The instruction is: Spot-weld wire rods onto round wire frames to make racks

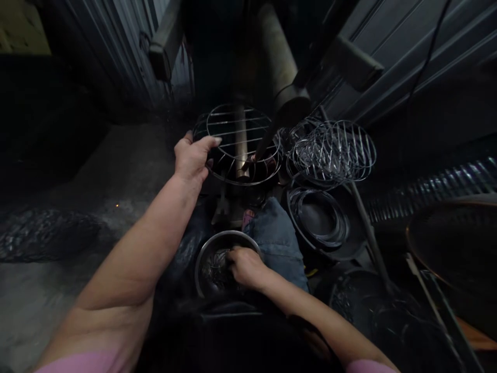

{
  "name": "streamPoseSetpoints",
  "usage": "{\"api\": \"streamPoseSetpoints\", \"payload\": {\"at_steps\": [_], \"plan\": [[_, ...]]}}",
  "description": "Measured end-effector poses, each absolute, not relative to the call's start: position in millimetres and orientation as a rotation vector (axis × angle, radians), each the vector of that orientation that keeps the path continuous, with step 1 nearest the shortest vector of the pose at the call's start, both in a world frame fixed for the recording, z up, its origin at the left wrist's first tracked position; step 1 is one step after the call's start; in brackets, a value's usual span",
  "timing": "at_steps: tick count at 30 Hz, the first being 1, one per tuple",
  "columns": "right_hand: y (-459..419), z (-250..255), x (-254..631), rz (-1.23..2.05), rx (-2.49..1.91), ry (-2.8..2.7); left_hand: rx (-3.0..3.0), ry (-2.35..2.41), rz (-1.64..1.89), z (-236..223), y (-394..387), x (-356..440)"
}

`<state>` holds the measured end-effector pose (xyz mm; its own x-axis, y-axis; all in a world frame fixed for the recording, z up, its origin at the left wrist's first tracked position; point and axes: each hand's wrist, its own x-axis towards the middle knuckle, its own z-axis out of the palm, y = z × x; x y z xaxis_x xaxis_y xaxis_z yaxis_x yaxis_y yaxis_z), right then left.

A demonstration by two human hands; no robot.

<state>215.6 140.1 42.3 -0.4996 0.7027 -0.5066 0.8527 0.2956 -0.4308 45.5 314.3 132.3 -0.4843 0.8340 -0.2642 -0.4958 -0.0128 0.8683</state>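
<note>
R [246, 268] in bowl [204, 259], L [192, 159] on rack [236, 122]

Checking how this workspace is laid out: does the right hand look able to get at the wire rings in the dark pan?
Probably yes. The right hand is in the steel bowl, and the wire rings lie just beyond the blue denim. Only the denim seems in the way, so the hand could likely lift out and pass over it.

Just below a heap of silver spoked wire racks [332, 154] lies a bundle of thin steel wire rings [317, 217] in a round black tray [351, 248]. Beyond the heap stands a grey corrugated metal wall [392, 67]; to its right, a dark round disc with a copper rim [454, 243].
</note>
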Motion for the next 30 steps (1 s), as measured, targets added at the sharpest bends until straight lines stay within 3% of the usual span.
{"api": "streamPoseSetpoints", "payload": {"at_steps": [4, 6, 10, 16, 23, 30], "plan": [[166, 74, 224, -1.566, 1.646, 2.685, 0.466, 1.223, 1.696, 134, 312, 45], [185, 90, 223, -1.705, 1.911, 2.973, 0.454, 1.2, 1.73, 133, 306, 46], [222, 108, 212, -1.646, 2.471, 3.182, 0.402, 1.142, 1.762, 130, 290, 55], [243, 101, 195, -1.618, 2.857, 2.853, 0.367, 1.111, 1.806, 131, 274, 70], [241, 96, 196, -1.874, 2.77, 2.758, 0.32, 1.074, 1.823, 131, 272, 71], [245, 94, 199, -1.717, 2.754, 2.781, 0.338, 1.074, 1.85, 128, 274, 71]]}}
